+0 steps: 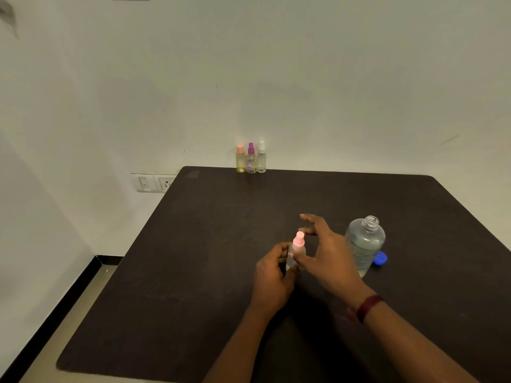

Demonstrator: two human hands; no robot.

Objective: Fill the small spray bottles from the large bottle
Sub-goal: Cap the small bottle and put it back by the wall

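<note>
A small clear spray bottle with a pink top (298,246) stands on the dark table (193,272) near the middle. My left hand (273,275) grips its body from the left. My right hand (323,250) hovers just right of the pink top with fingers spread and relaxed; its thumb is near the bottle, contact unclear. The large clear bottle (365,244), uncapped and partly full of clear liquid, stands upright to the right. Its blue cap (381,258) lies on the table behind it.
Three small bottles stand in a row at the table's far edge against the wall: one with a pink cap (240,159), one with a purple sprayer (251,158), one clear (261,157). A wall socket (153,183) sits left of the table.
</note>
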